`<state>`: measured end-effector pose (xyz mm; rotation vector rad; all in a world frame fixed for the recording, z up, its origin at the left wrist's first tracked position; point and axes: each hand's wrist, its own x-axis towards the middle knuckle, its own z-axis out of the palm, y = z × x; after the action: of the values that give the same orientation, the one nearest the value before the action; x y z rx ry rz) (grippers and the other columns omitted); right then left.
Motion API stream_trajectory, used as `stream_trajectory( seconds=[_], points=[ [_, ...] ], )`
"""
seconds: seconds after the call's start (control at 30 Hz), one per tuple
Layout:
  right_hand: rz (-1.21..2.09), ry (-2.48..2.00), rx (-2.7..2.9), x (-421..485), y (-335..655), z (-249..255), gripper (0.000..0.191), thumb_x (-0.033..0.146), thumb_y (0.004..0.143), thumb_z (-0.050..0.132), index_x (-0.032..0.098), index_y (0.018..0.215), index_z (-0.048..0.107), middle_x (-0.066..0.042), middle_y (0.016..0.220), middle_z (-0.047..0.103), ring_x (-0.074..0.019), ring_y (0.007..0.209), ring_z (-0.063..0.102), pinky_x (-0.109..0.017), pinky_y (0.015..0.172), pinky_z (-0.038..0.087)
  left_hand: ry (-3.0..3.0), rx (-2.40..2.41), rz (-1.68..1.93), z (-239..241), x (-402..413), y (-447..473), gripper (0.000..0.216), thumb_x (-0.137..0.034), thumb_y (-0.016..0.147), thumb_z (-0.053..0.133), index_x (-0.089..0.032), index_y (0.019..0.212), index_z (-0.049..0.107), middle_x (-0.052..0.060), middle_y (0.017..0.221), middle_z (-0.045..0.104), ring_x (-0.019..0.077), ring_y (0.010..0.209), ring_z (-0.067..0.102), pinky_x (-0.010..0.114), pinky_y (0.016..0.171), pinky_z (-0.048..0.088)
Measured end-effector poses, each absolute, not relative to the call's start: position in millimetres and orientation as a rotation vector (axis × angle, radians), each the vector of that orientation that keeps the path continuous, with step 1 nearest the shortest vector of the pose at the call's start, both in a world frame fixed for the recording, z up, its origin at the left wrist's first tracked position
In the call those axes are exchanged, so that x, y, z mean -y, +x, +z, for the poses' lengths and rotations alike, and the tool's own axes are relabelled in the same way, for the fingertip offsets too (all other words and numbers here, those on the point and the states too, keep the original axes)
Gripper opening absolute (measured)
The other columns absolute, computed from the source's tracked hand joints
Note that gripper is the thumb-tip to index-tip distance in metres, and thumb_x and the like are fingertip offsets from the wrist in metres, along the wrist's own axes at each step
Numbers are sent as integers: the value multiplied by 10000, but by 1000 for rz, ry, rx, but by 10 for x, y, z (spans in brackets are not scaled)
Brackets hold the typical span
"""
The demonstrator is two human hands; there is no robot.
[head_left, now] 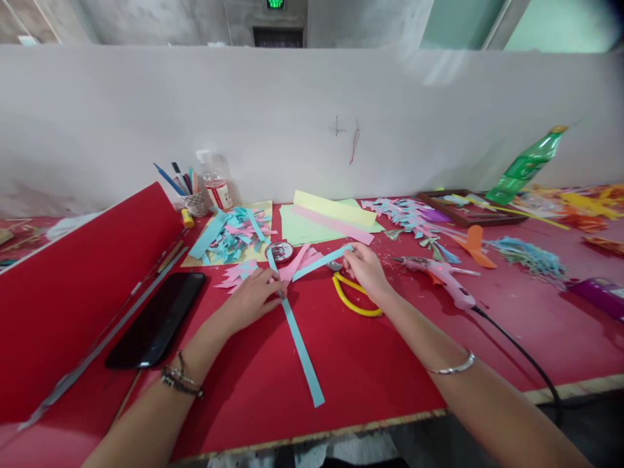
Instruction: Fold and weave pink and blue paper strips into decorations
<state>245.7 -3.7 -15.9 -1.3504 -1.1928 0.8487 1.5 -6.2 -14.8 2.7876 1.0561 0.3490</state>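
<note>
My left hand (256, 299) is closed, its thumb and fingertips on a long blue paper strip (303, 354) that runs down the red table towards me. Between the fingertips of my right hand (364, 268) is the end of a shorter blue paper strip (319, 262), slanting down to the left. Under my right hand lie yellow-handled scissors (348, 304), partly covered by it. Cut pink paper pieces (236, 276) lie beside my left hand, with more pink strips behind the blue ones. A round tin or tape (280, 251) sits just beyond.
A phone (158, 318) and a red board (88, 292) are at left. Behind are blue and pink scraps (234, 234), paper sheets (312, 224), a pen cup (195, 205) and a clear bottle (217, 185). At right lie a corded pink glue gun (446, 276), a tray (502, 218) and a green bottle (526, 169).
</note>
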Motion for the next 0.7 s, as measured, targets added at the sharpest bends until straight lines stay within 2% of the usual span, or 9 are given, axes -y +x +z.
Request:
stream_trajectory(
  seconds=[0.13, 0.27, 0.33, 0.37, 0.43, 0.53, 0.6, 0.7],
  points=[
    [684, -1394, 1221, -8, 2485, -240, 317, 291, 717, 458, 168, 1004, 403, 64, 522, 458, -83, 426, 420, -220, 438, 339, 2796, -1075, 357, -151, 79, 6, 255, -278, 790, 452, -246, 1035, 512, 47, 1008, 483, 183, 920, 430, 322, 790, 375],
    [445, -1321, 1526, 96, 2431, -181, 259, 310, 769, 426, 181, 991, 459, 16, 599, 512, -116, 543, 485, -250, 537, 385, 2785, -1178, 418, -149, 81, 10, 273, -313, 798, 431, -237, 1052, 498, 50, 1013, 489, 193, 939, 424, 335, 797, 372],
    [464, -1209, 1852, 213, 2344, -113, 235, 313, 787, 415, 201, 972, 510, -23, 741, 577, -130, 639, 528, -265, 608, 413, 2800, -1218, 473, -152, 67, 12, 253, -282, 810, 405, -221, 1033, 507, 54, 1003, 494, 192, 938, 424, 338, 805, 367],
    [501, -1102, 2040, 275, 2293, -85, 274, 312, 782, 436, 218, 1030, 502, -39, 882, 591, -147, 770, 544, -283, 703, 417, 2813, -1226, 494, -154, 58, 12, 249, -265, 810, 401, -214, 1028, 510, 56, 999, 496, 192, 936, 424, 338, 808, 365],
    [581, -893, 2372, 377, 2196, -57, 502, 374, 729, 522, 228, 1195, 404, -65, 1190, 480, -194, 1065, 443, -322, 891, 342, 2838, -1230, 519, -158, 41, 7, 244, -243, 802, 407, -204, 1017, 515, 58, 991, 500, 195, 930, 423, 339, 807, 365],
    [665, -846, 2628, 445, 2114, -82, 780, 475, 670, 563, 184, 1314, 234, -107, 1341, 301, -231, 1211, 285, -344, 976, 253, 2845, -1234, 521, -159, 32, -2, 241, -254, 799, 410, -200, 1006, 521, 57, 975, 508, 197, 913, 427, 342, 802, 368],
    [689, -888, 2673, 445, 2104, -102, 817, 493, 672, 551, 171, 1330, 189, -115, 1350, 283, -228, 1221, 274, -336, 982, 247, 2842, -1236, 509, -159, 37, -4, 243, -266, 801, 408, -197, 1003, 523, 57, 967, 511, 196, 907, 431, 343, 803, 369],
    [662, -881, 2690, 432, 2115, -85, 772, 472, 700, 534, 174, 1328, 198, -109, 1334, 314, -219, 1204, 301, -327, 974, 252, 2829, -1244, 453, -165, 48, 0, 239, -255, 798, 409, -194, 1001, 520, 56, 954, 522, 196, 906, 442, 342, 800, 375]
  ],
)
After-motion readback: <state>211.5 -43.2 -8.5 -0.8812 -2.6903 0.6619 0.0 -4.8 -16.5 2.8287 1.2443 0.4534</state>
